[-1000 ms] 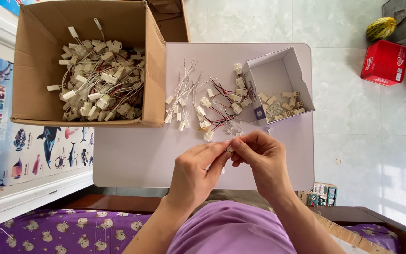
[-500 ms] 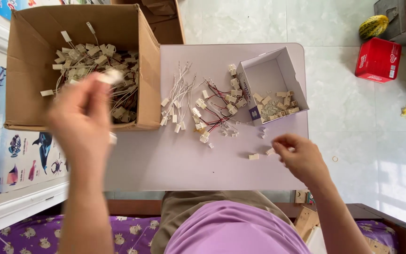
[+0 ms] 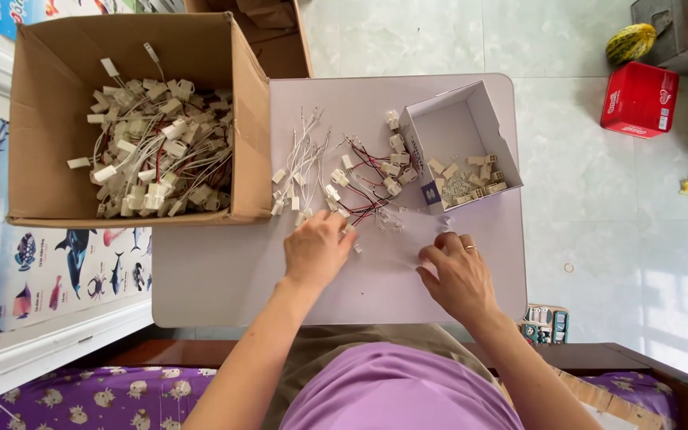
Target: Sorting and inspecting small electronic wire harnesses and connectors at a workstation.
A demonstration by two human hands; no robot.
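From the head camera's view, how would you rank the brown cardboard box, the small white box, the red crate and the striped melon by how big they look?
1. Brown cardboard box, clearly largest.
2. Small white box.
3. Red crate; it sits lower on the floor, farther from the camera, so its rank against the white box is unsure.
4. Striped melon, smallest.

Seen from above, a pale table (image 3: 224, 279) holds a cardboard box (image 3: 248, 119) of wired white connectors (image 3: 157, 163) at left and a small white box (image 3: 455, 127) of loose plugs (image 3: 467, 179) at right. Between them lie scattered wires (image 3: 352, 179). The left hand (image 3: 316, 251) rests fingertips on the wires' near edge; the right hand (image 3: 459, 275), wearing a ring, touches the table near the small box.
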